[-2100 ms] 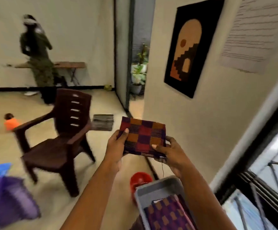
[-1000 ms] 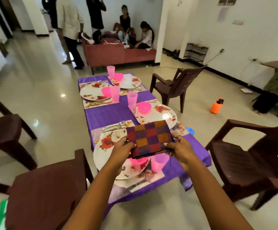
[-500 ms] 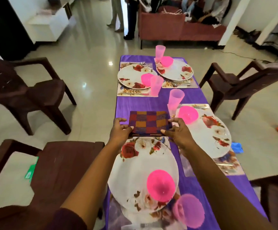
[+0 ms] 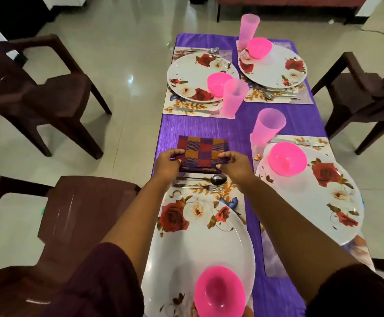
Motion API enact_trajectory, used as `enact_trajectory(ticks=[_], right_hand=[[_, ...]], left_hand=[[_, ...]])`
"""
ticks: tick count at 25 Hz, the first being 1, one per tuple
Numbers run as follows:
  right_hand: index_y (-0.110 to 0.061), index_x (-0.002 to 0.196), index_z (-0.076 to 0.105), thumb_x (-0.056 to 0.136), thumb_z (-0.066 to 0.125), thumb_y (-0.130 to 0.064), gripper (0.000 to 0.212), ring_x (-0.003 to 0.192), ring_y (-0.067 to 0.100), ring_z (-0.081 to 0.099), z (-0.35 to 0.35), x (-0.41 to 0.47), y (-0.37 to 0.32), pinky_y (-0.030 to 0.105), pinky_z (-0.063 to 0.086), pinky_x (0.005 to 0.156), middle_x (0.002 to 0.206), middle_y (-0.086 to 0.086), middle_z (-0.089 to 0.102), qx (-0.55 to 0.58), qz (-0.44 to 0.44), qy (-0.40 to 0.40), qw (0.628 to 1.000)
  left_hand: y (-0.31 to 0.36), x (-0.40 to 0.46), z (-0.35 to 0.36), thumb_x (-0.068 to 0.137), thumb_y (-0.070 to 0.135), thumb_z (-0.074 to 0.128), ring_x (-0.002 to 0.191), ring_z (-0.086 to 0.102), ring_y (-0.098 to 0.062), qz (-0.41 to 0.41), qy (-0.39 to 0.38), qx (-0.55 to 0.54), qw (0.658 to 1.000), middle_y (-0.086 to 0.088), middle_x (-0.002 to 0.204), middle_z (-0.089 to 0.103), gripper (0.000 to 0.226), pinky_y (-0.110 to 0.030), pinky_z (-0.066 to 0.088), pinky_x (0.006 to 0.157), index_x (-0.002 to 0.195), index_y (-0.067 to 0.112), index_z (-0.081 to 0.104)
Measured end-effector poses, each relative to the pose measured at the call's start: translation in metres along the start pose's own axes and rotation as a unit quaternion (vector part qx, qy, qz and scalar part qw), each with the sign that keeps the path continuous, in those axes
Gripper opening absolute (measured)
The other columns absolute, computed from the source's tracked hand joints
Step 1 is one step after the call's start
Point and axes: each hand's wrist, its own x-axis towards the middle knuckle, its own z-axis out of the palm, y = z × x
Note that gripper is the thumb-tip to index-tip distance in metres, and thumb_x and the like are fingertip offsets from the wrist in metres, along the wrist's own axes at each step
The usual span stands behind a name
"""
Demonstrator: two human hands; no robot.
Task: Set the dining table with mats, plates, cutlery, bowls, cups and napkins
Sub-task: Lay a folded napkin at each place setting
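Note:
A folded checked napkin point(image 4: 202, 150) in maroon, orange and purple lies low over the purple tablecloth point(image 4: 209, 126), just beyond a spoon point(image 4: 217, 179) and fork point(image 4: 213, 187). My left hand point(image 4: 168, 162) pinches its left end and my right hand point(image 4: 233, 164) pinches its right end. Nearer me sits a white rose-patterned plate point(image 4: 200, 239) carrying a pink bowl point(image 4: 219, 291). Whether the napkin touches the cloth I cannot tell.
Three more floral plates with pink bowls stand to the right point(image 4: 316, 197), far left point(image 4: 195, 76) and far right point(image 4: 275, 67), each with a pink cup such as this one point(image 4: 267, 125). Brown plastic chairs flank the table on the left point(image 4: 56, 225), far left point(image 4: 37, 92) and right point(image 4: 365, 92).
I turned from the wall to the table and leaned in. Both hands carried the napkin down to the cloth just past the nearest setting's cutlery.

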Motion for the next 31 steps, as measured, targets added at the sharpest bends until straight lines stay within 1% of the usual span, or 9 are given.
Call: enact_trajectory(ticks=[3, 7, 10, 13, 15, 17, 21, 26, 31], right_hand=[[-0.007, 0.111, 0.067, 0.076, 0.073, 0.011, 0.040, 0.104, 0.023, 0.064, 0.005, 0.021, 0.004, 0.038, 0.056, 0.091, 0.115, 0.009, 0.067, -0.041, -0.017, 0.008, 0.999], [-0.009, 0.124, 0.062, 0.076, 0.071, 0.013, 0.053, 0.112, 0.023, 0.059, 0.007, 0.042, -0.002, 0.032, 0.054, 0.092, 0.125, 0.008, 0.061, -0.064, -0.015, -0.006, 0.998], [-0.013, 0.134, 0.055, 0.077, 0.070, 0.014, 0.065, 0.111, 0.024, 0.057, 0.004, 0.048, -0.001, 0.028, 0.054, 0.084, 0.130, 0.007, 0.056, -0.088, 0.005, -0.056, 0.995], [-0.019, 0.142, 0.044, 0.078, 0.066, 0.016, 0.076, 0.105, 0.021, 0.057, 0.000, 0.038, 0.000, 0.028, 0.055, 0.080, 0.121, 0.001, 0.053, -0.126, 0.000, -0.092, 0.988], [-0.020, 0.144, 0.039, 0.081, 0.059, 0.015, 0.075, 0.085, 0.018, 0.057, -0.009, 0.024, -0.002, 0.022, 0.051, 0.064, 0.102, -0.001, 0.056, -0.166, -0.019, -0.060, 0.984], [-0.021, 0.142, 0.039, 0.082, 0.055, 0.013, 0.071, 0.076, 0.017, 0.054, -0.021, 0.003, -0.005, 0.026, 0.048, 0.057, 0.088, -0.002, 0.054, -0.187, -0.030, -0.014, 0.982], [-0.017, 0.134, 0.048, 0.076, 0.058, 0.015, 0.068, 0.099, 0.028, 0.059, -0.051, -0.064, 0.001, 0.041, 0.055, 0.076, 0.112, 0.012, 0.060, -0.183, -0.068, 0.044, 0.980], [-0.008, 0.124, 0.056, 0.080, 0.064, 0.004, 0.046, 0.089, 0.019, 0.055, -0.099, -0.172, 0.014, 0.034, 0.048, 0.083, 0.111, 0.014, 0.065, -0.196, -0.075, 0.153, 0.966], [-0.009, 0.122, 0.058, 0.082, 0.062, -0.001, 0.042, 0.099, 0.021, 0.057, -0.130, -0.295, 0.053, 0.027, 0.041, 0.083, 0.112, 0.010, 0.062, -0.210, -0.031, 0.269, 0.939]], left_hand=[[-0.004, 0.020, 0.008, 0.093, -0.011, 0.046, 0.107, 0.063, -0.023, 0.010, 0.029, 0.030, 0.999, -0.009, 0.122, 0.064, 0.039, -0.021, 0.056, 0.076, 0.109, 0.019, 0.065], [0.006, 0.038, 0.013, 0.088, -0.017, 0.043, 0.120, 0.053, -0.023, 0.014, -0.026, 0.149, 0.988, -0.006, 0.132, 0.055, 0.056, -0.031, 0.048, 0.099, 0.133, 0.015, 0.054], [0.013, 0.040, 0.013, 0.088, -0.017, 0.042, 0.121, 0.048, -0.024, 0.007, -0.073, 0.216, 0.974, -0.007, 0.134, 0.048, 0.062, -0.031, 0.046, 0.099, 0.142, 0.013, 0.044], [0.011, 0.038, 0.010, 0.092, -0.007, 0.048, 0.114, 0.054, -0.027, 0.008, -0.014, 0.198, 0.980, -0.011, 0.135, 0.051, 0.053, -0.031, 0.051, 0.081, 0.139, 0.017, 0.045], [0.010, 0.032, 0.012, 0.092, -0.002, 0.052, 0.108, 0.058, -0.029, 0.013, 0.026, 0.183, 0.983, -0.013, 0.132, 0.053, 0.045, -0.028, 0.050, 0.072, 0.134, 0.016, 0.050], [0.012, 0.019, 0.019, 0.090, -0.001, 0.053, 0.113, 0.057, -0.033, 0.044, 0.064, 0.197, 0.977, -0.014, 0.132, 0.051, 0.040, -0.033, 0.053, 0.082, 0.126, 0.014, 0.057], [0.014, -0.034, 0.038, 0.079, -0.002, 0.056, 0.120, 0.046, -0.035, 0.155, 0.082, 0.250, 0.952, -0.018, 0.125, 0.052, 0.037, -0.039, 0.040, 0.102, 0.114, 0.008, 0.065], [0.036, -0.109, 0.073, 0.074, 0.015, 0.059, 0.119, 0.045, -0.042, 0.304, -0.078, 0.378, 0.871, -0.026, 0.117, 0.058, 0.039, -0.048, 0.026, 0.112, 0.110, 0.005, 0.067], [0.035, -0.201, 0.113, 0.082, 0.025, 0.062, 0.143, 0.017, -0.042, 0.407, -0.181, 0.423, 0.789, -0.020, 0.143, 0.042, 0.043, -0.046, 0.008, 0.117, 0.124, 0.015, 0.060]])
